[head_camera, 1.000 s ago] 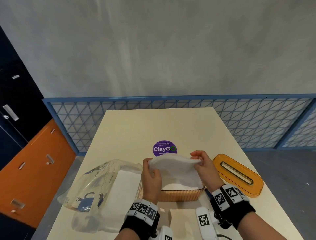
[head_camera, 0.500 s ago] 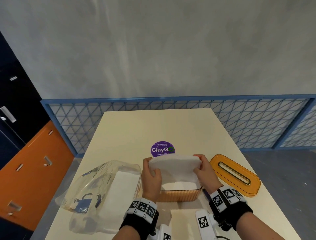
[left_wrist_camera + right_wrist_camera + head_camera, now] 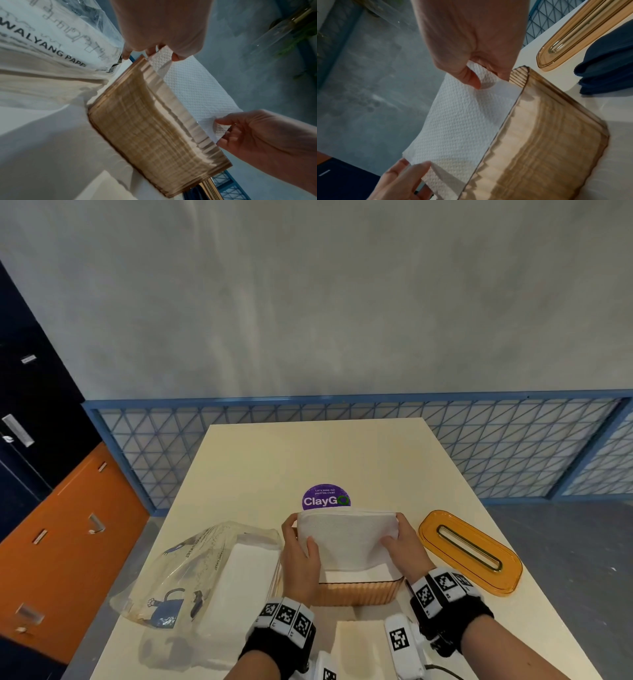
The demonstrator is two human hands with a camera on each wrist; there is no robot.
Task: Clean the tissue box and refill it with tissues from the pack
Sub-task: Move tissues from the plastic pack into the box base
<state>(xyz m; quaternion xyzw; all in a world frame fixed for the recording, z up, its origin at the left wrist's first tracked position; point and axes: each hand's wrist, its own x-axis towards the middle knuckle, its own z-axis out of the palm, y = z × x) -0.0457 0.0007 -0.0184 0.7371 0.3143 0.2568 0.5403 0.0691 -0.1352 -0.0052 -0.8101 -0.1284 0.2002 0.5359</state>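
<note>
Being soft, light and easily crumpled, one stack of tissues (image 3: 346, 537) is pinched at its two ends by the left hand (image 3: 301, 556) and right hand (image 3: 406, 546) above one amber tissue box (image 3: 359, 592) on the bench (image 3: 308, 457), one lid (image 3: 471, 551) and one pack (image 3: 202, 570) lying beside.

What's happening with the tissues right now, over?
Left hand and right hand pinch the tissue stack ends, half in the amber box. Lid off, aside. Nothing blocking.
</note>
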